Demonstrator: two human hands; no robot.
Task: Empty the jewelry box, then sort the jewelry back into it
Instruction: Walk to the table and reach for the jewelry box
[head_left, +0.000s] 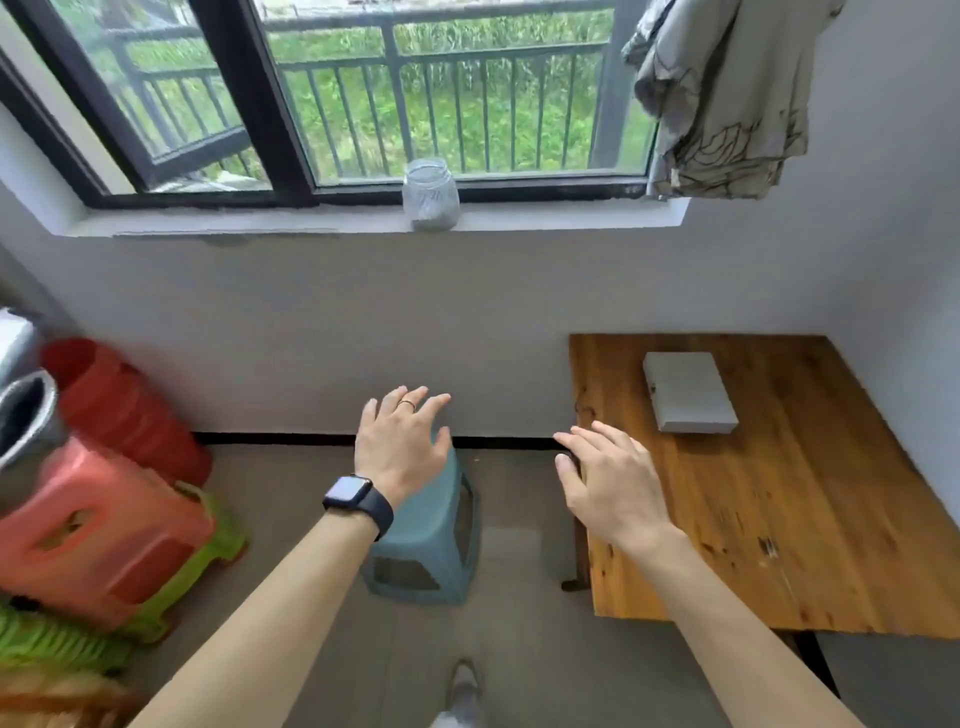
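Flat white rectangular jewelry box (688, 397) sits lid down near the back of the wooden table (779, 519). Left hand (400, 447) and right hand (608, 483) both spread, holding nothing. Box likely light, rigid, smooth; take it by the long sides, keep level.

White rectangular box (688, 397) on the orange-brown, dark-grained wooden table (753, 519); left of the table, a teal plastic stool (431, 545), farther left a salmon-red plastic stool (104, 530) over a lime-green plastic stool (221, 551).
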